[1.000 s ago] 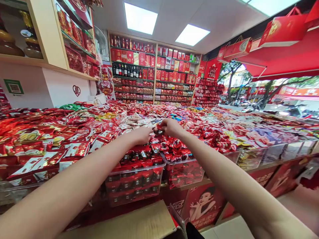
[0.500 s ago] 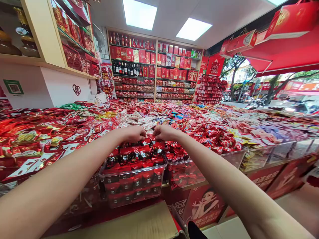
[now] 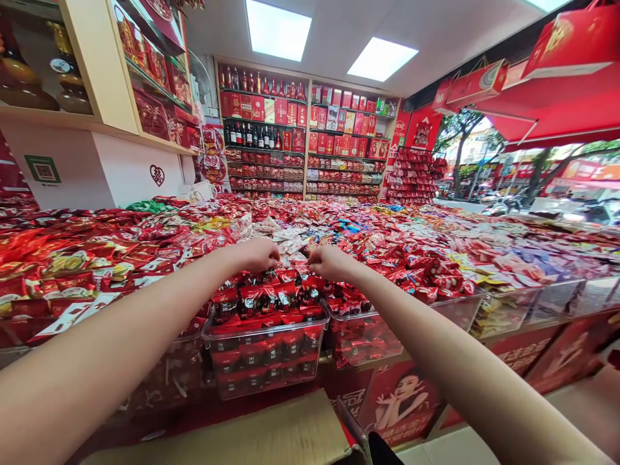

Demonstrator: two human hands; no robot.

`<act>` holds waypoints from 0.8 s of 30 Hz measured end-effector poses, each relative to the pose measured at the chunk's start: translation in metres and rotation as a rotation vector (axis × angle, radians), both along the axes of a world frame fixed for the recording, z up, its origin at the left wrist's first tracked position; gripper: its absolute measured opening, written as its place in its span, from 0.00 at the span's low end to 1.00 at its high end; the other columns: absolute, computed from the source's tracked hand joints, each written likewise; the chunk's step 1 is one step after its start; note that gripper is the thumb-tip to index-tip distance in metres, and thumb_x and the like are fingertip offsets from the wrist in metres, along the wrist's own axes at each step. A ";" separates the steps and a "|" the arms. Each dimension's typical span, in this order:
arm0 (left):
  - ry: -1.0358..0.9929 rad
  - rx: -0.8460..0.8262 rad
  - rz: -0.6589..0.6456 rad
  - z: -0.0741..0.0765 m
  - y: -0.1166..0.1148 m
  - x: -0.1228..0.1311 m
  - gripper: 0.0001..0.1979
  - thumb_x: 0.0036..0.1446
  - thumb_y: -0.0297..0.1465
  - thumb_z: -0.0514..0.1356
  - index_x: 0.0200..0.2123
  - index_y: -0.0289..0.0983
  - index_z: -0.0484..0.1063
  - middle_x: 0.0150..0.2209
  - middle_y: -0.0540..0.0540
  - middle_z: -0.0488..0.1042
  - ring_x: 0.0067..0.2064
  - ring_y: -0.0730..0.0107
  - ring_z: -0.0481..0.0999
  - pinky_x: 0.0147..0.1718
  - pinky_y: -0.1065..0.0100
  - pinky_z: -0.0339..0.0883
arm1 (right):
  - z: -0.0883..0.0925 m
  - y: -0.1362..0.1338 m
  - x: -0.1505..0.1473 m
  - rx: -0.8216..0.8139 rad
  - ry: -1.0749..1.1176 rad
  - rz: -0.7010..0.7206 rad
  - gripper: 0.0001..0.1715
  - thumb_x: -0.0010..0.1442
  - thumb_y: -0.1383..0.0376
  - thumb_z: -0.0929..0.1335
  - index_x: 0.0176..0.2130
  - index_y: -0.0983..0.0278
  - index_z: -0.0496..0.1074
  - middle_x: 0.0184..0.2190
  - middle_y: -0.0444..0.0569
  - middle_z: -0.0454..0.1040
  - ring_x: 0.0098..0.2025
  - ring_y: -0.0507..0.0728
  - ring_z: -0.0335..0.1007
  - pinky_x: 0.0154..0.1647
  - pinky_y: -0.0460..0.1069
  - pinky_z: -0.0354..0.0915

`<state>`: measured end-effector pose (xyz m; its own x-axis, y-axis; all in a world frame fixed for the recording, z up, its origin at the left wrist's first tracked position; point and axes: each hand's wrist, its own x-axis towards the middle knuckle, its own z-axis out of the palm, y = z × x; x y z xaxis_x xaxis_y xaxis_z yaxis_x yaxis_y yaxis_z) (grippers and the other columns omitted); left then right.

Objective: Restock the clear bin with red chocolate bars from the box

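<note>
Red and black wrapped candy packets (image 3: 268, 298) stand in neat rows inside a transparent plastic bin (image 3: 265, 332) in front of me. Over the bin's far left part is my left hand (image 3: 261, 254), its fingers curled down and closed. My right hand (image 3: 332, 261) is at the bin's far right corner, fingers bent and pressed together. Whatever the fingertips grip, if anything, is hidden or too small to name. A small gap separates the two hands, with packets showing between and below them.
More bins of loose sweets spread left and right, among them a bin of red packets (image 3: 368, 339). An opened cardboard box (image 3: 271, 433) lies below at the front. Shelves of bottles and red boxes (image 3: 283, 110) line the back wall. Red bags (image 3: 571, 42) hang at upper right.
The two hands have moved slightly apart, the right one to the right. The whole view has shifted a little, so the scene sits farther right.
</note>
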<state>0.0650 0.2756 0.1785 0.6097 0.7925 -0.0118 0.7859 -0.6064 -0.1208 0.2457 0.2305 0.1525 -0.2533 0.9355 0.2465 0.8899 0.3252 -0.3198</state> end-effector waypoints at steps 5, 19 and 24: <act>0.014 -0.065 -0.059 -0.009 -0.007 0.008 0.12 0.54 0.34 0.54 0.39 0.36 0.70 0.36 0.48 0.76 0.36 0.69 0.74 0.37 0.61 0.68 | -0.003 0.003 -0.008 0.027 -0.011 -0.011 0.10 0.49 0.68 0.66 0.34 0.67 0.74 0.32 0.49 0.77 0.33 0.52 0.70 0.30 0.42 0.61; -0.036 0.026 -0.061 -0.012 -0.009 0.009 0.10 0.54 0.33 0.54 0.36 0.35 0.71 0.33 0.48 0.75 0.34 0.69 0.74 0.36 0.60 0.67 | -0.008 0.003 -0.003 0.060 -0.079 -0.053 0.09 0.51 0.68 0.64 0.30 0.66 0.74 0.30 0.51 0.76 0.33 0.54 0.70 0.30 0.44 0.60; -0.159 0.099 -0.109 -0.005 -0.026 -0.012 0.11 0.54 0.32 0.53 0.37 0.34 0.70 0.36 0.45 0.74 0.39 0.66 0.72 0.39 0.59 0.66 | -0.002 -0.018 0.004 0.083 -0.078 -0.084 0.13 0.54 0.66 0.61 0.32 0.68 0.73 0.29 0.54 0.75 0.31 0.55 0.69 0.29 0.46 0.59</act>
